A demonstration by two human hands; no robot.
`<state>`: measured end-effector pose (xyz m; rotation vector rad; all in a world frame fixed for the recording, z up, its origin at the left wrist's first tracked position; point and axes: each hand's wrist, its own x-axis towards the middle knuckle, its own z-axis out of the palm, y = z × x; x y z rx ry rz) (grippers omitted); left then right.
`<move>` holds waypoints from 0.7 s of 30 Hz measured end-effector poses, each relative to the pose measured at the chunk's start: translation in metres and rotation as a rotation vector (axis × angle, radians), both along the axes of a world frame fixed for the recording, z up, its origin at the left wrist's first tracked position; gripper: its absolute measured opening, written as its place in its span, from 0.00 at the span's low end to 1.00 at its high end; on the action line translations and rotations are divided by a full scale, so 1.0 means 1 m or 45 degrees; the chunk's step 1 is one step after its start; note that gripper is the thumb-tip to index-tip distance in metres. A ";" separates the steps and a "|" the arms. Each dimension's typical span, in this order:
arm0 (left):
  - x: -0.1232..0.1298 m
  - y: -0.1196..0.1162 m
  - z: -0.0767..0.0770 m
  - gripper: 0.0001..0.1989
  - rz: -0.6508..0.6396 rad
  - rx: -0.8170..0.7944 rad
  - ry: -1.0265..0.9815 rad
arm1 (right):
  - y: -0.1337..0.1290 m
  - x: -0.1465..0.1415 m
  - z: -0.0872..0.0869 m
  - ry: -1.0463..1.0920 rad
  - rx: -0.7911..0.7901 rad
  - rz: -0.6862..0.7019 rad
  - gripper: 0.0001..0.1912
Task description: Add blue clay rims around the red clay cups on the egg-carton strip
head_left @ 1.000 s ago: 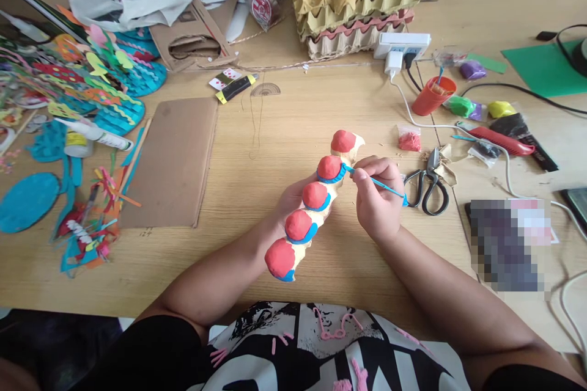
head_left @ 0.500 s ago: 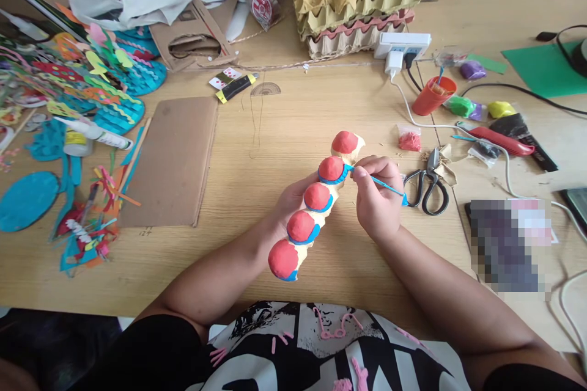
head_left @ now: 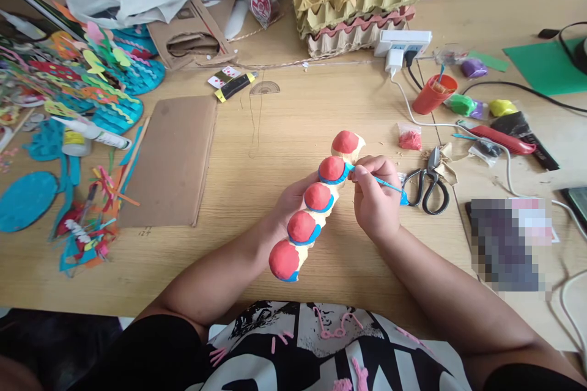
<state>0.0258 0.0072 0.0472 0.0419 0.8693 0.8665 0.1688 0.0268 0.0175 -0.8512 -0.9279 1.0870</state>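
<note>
A strip cut from an egg carton (head_left: 337, 198) slants above the table, its bumps capped with red clay domes (head_left: 301, 226) and partly edged with blue clay (head_left: 312, 236). My left hand (head_left: 293, 198) grips it from behind on the left; those fingers are mostly hidden under it. In my right hand (head_left: 376, 198) a thin blue modelling tool (head_left: 386, 184) is pinched between thumb and fingers. Its tip touches the blue edging beside the second dome from the far end. A small blue lump (head_left: 403, 198) shows just right of that hand; whether it belongs to the tool is unclear.
Black-handled scissors (head_left: 428, 186) lie right of my right hand, near a bag of red clay (head_left: 409, 137). An orange cup (head_left: 435, 95) and a power strip (head_left: 403, 43) stand beyond. Cardboard (head_left: 169, 162) lies at left; egg trays (head_left: 353, 6) are stacked behind.
The tool tip and right fingers have shifted very slightly at the second dome's blue edging. The carton strip and left hand stay nearly still.
</note>
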 end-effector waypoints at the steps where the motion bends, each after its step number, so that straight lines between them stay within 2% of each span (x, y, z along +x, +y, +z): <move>1: -0.001 0.001 -0.001 0.35 -0.022 -0.007 -0.023 | 0.000 0.000 0.001 0.020 0.006 0.005 0.11; 5: -0.011 0.006 -0.011 0.30 -0.090 0.026 -0.107 | 0.000 0.000 0.002 0.064 0.061 0.018 0.10; 9: -0.016 0.011 -0.020 0.27 -0.094 0.083 -0.057 | 0.000 0.000 0.003 0.034 0.038 0.031 0.10; 16: -0.013 0.011 -0.014 0.28 -0.174 0.049 0.047 | 0.001 0.000 0.001 -0.028 -0.035 -0.002 0.11; 21: -0.010 0.012 -0.011 0.32 0.027 0.172 0.014 | 0.001 -0.001 0.005 0.030 -0.123 0.022 0.10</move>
